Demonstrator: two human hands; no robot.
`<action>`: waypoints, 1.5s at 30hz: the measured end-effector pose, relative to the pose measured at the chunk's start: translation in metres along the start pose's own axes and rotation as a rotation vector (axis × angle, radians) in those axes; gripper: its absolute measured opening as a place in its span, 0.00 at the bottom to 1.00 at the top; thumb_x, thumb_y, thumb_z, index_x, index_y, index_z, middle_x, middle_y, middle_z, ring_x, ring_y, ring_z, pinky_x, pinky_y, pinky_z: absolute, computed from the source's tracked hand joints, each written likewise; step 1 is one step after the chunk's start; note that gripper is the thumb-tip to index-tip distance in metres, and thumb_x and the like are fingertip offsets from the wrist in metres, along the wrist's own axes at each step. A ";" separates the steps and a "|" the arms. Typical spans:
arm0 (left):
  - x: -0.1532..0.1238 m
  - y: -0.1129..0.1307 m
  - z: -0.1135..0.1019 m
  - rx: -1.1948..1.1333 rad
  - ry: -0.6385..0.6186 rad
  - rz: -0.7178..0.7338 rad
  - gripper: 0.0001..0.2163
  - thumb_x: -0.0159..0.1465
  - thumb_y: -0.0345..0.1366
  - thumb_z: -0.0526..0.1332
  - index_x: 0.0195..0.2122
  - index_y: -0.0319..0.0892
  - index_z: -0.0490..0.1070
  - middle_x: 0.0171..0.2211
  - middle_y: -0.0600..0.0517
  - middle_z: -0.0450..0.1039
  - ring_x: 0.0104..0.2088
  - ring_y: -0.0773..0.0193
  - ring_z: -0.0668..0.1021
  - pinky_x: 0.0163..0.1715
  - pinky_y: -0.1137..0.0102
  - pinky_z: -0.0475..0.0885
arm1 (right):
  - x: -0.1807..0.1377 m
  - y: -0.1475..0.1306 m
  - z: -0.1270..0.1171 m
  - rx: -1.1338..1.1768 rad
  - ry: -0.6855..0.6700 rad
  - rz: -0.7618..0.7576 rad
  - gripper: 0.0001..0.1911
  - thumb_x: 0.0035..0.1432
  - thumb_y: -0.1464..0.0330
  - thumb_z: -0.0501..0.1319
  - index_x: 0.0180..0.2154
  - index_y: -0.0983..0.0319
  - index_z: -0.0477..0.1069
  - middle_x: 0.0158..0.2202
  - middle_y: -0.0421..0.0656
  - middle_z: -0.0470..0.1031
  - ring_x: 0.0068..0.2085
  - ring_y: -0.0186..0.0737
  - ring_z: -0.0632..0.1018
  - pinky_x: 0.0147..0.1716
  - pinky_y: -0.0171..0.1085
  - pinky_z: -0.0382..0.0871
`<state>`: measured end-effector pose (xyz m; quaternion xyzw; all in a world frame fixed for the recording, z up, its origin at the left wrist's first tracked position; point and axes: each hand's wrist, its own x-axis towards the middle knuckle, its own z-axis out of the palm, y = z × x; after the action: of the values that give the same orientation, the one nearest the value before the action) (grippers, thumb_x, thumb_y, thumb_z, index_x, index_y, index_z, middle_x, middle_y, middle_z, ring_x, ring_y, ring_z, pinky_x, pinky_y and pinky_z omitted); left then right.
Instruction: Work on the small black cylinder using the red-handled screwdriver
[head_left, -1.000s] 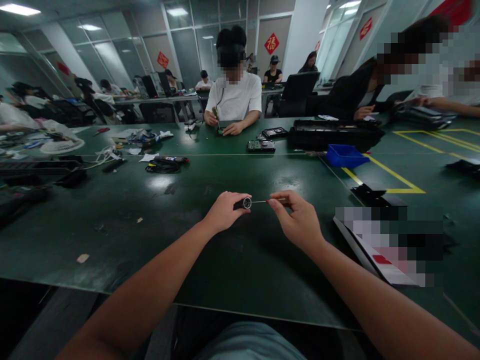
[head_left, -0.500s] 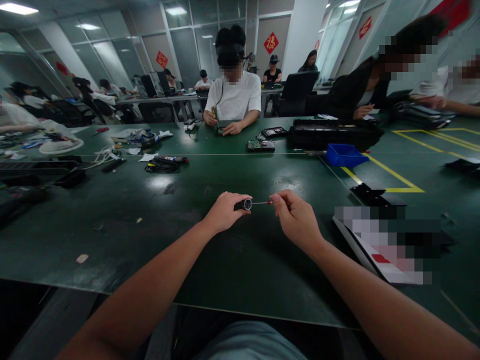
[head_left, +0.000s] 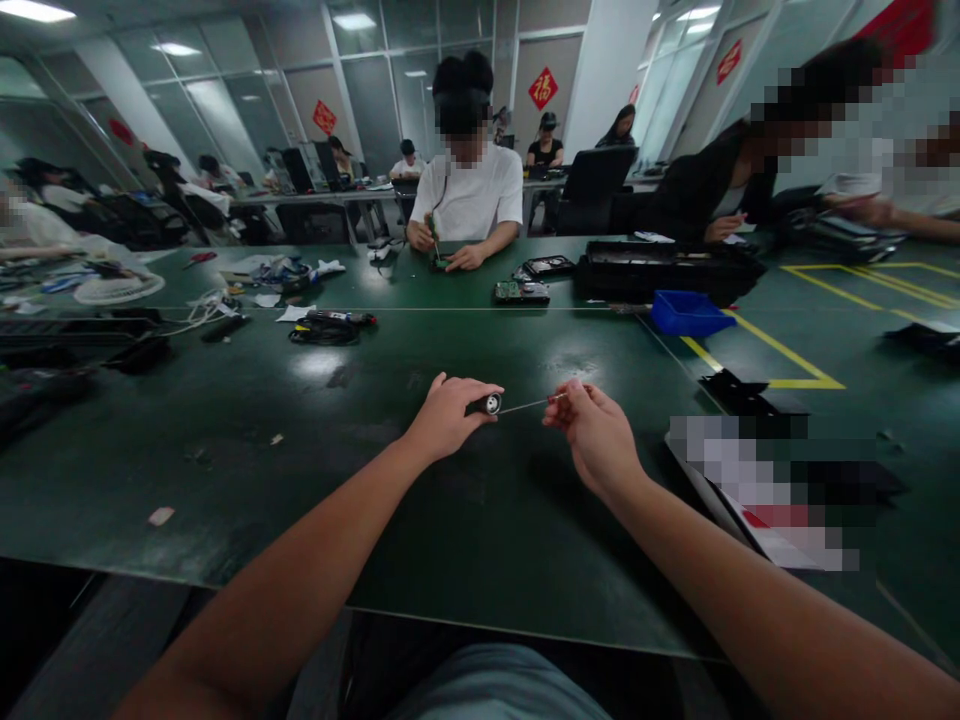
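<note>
My left hand (head_left: pixel 448 415) is closed around a small black cylinder with a silver end (head_left: pixel 487 404), held just above the dark green table (head_left: pixel 315 470). My right hand (head_left: pixel 592 430) is closed around the handle of a thin screwdriver (head_left: pixel 529 404). Its slim metal shaft runs leftward and its tip meets the silver end of the cylinder. The handle is mostly hidden inside my fingers. Both hands hover near the table's middle, about a hand's width apart.
A blue bin (head_left: pixel 688 312) and a long black case (head_left: pixel 667 266) sit at the far right. A circuit board (head_left: pixel 522 292) and coiled black cable (head_left: pixel 325 332) lie further back. A person in a white shirt (head_left: pixel 469 195) works opposite. Flat packaging (head_left: pixel 757 490) lies at my right.
My right hand has turned and lifted slightly, tilting the screwdriver shaft upward at the handle end. My left hand has shifted a little, still gripping the cylinder.
</note>
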<state>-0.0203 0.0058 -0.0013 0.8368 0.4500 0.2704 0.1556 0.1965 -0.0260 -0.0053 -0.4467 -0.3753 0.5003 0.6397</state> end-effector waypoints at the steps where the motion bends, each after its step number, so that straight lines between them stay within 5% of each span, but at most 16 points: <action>1: 0.000 -0.001 0.001 0.009 -0.010 -0.019 0.17 0.65 0.37 0.67 0.56 0.52 0.74 0.54 0.52 0.77 0.56 0.53 0.74 0.66 0.43 0.49 | 0.001 0.002 -0.001 -0.030 0.021 -0.024 0.16 0.56 0.53 0.68 0.33 0.59 0.72 0.28 0.38 0.75 0.29 0.35 0.76 0.30 0.37 0.73; 16: -0.002 0.002 0.000 0.073 -0.063 0.003 0.17 0.66 0.38 0.66 0.57 0.53 0.74 0.53 0.50 0.76 0.56 0.53 0.74 0.67 0.41 0.46 | -0.014 -0.010 0.001 -0.621 -0.064 -0.416 0.13 0.68 0.57 0.55 0.41 0.59 0.70 0.34 0.44 0.80 0.35 0.43 0.81 0.38 0.44 0.73; 22: -0.002 0.001 0.002 0.128 -0.134 0.027 0.18 0.65 0.37 0.66 0.57 0.53 0.74 0.52 0.50 0.76 0.55 0.52 0.74 0.67 0.40 0.45 | -0.013 -0.018 0.001 -0.819 -0.207 -0.475 0.09 0.69 0.61 0.54 0.41 0.58 0.68 0.33 0.43 0.81 0.36 0.45 0.83 0.38 0.42 0.71; 28: 0.000 0.002 0.003 0.119 -0.187 -0.045 0.18 0.65 0.38 0.66 0.57 0.52 0.74 0.53 0.49 0.76 0.56 0.50 0.74 0.66 0.38 0.46 | -0.010 -0.016 -0.001 -0.912 -0.200 -0.476 0.08 0.68 0.62 0.53 0.40 0.58 0.67 0.31 0.43 0.79 0.34 0.44 0.82 0.36 0.40 0.69; 36: 0.000 0.006 -0.001 -0.136 -0.008 -0.113 0.15 0.62 0.35 0.68 0.50 0.43 0.76 0.49 0.47 0.77 0.50 0.55 0.77 0.54 0.59 0.70 | -0.010 -0.016 -0.001 -0.938 -0.139 -0.433 0.09 0.68 0.62 0.53 0.39 0.58 0.67 0.30 0.43 0.79 0.32 0.43 0.80 0.33 0.39 0.67; 45: -0.002 0.010 -0.005 -0.330 0.106 -0.219 0.16 0.68 0.37 0.59 0.56 0.43 0.67 0.49 0.47 0.75 0.47 0.57 0.77 0.51 0.61 0.70 | -0.011 -0.019 -0.002 -0.905 -0.113 -0.444 0.11 0.69 0.60 0.53 0.40 0.58 0.69 0.30 0.43 0.78 0.33 0.44 0.80 0.33 0.40 0.68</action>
<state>-0.0173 -0.0010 0.0075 0.7308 0.4953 0.3655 0.2950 0.2021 -0.0390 0.0116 -0.5607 -0.6746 0.1628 0.4517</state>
